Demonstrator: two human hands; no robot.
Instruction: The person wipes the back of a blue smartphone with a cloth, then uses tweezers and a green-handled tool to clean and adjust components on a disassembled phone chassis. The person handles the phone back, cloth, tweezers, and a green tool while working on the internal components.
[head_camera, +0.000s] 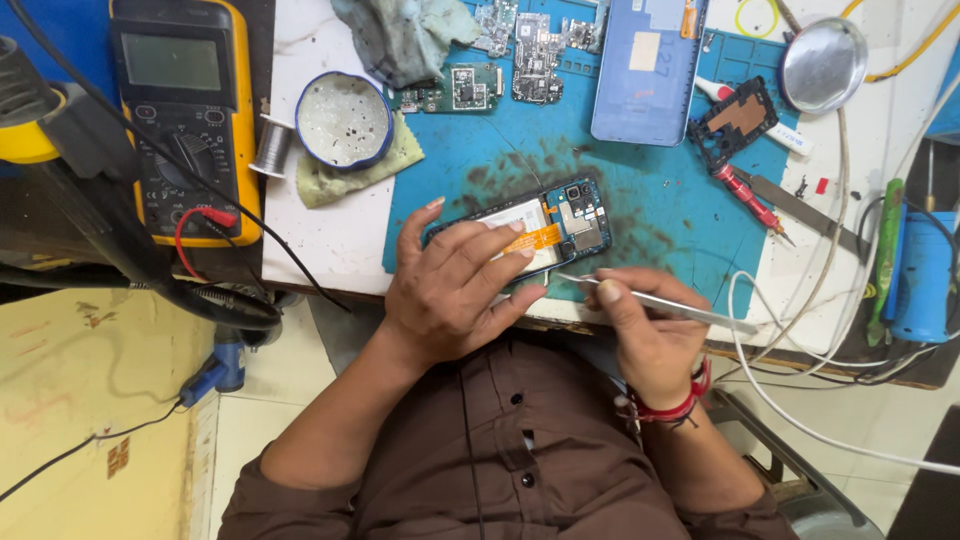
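- A person in a brown shirt works over an opened phone (560, 225) lying on a stained blue work mat (660, 200) near the table's front edge.
- The left hand (455, 285) lies flat over the phone's lower half, fingers spread and pressing on its white battery and orange flex strip.
- The right hand (650, 330) pinches metal tweezers (650, 300), fingers closed narrowly round them; the tips point left, just beside the phone's lower edge.
- A round blue-rimmed tin (345, 118) sits on a green cloth (345, 178) left of the mat; it holds a greyish-white residue spread over its bottom.
- A shallow round metal dish (822, 62) stands at the mat's far right corner; whether anything lies in it cannot be told.
- Bare circuit boards (500, 60) and a light-blue phone back cover (648, 70) lie at the mat's far edge, beside a crumpled grey rag (400, 35).
- A yellow multimeter (185, 110) rests at left, a solder spool (272, 148) just beside it.
- A red-handled screwdriver (745, 198) lies right of the phone.
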